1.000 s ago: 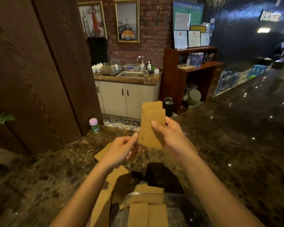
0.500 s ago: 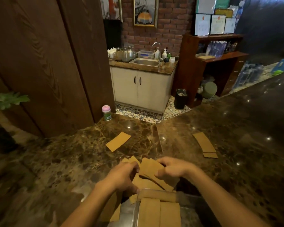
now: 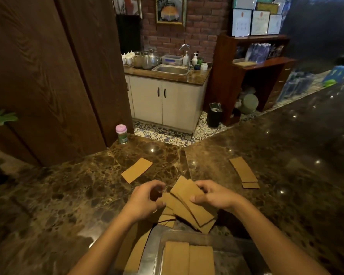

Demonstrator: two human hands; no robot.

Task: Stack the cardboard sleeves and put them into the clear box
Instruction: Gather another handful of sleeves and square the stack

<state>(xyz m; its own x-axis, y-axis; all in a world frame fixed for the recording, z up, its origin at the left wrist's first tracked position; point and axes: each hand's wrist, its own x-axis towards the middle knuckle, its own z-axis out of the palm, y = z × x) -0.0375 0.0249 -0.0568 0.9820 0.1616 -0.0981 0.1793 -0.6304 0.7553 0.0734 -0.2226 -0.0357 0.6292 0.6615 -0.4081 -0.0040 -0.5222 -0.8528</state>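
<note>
My right hand (image 3: 214,195) grips a fanned stack of brown cardboard sleeves (image 3: 189,203) low over the marble counter (image 3: 68,195), thumb on top. My left hand (image 3: 145,199) is beside the stack's left edge with curled fingers, and its fingertips touch the sleeves there. The clear box (image 3: 153,253) stands at the near edge, just below the stack, with two sleeves in the box (image 3: 189,259) lying flat side by side. A single loose sleeve (image 3: 136,170) lies on the counter to the far left. A pair of overlapping sleeves (image 3: 244,172) lies to the right.
More sleeves (image 3: 135,251) lie on the counter left of the box, under my left forearm. A small pink-lidded jar (image 3: 122,133) stands at the counter's far edge by the wooden wall. Beyond the counter are a sink cabinet, a black bin and shelves.
My hands brought the sleeve stack down from chest height to just above the counter in front of the box. The view tilted down, and the two outlying sleeves came into view.
</note>
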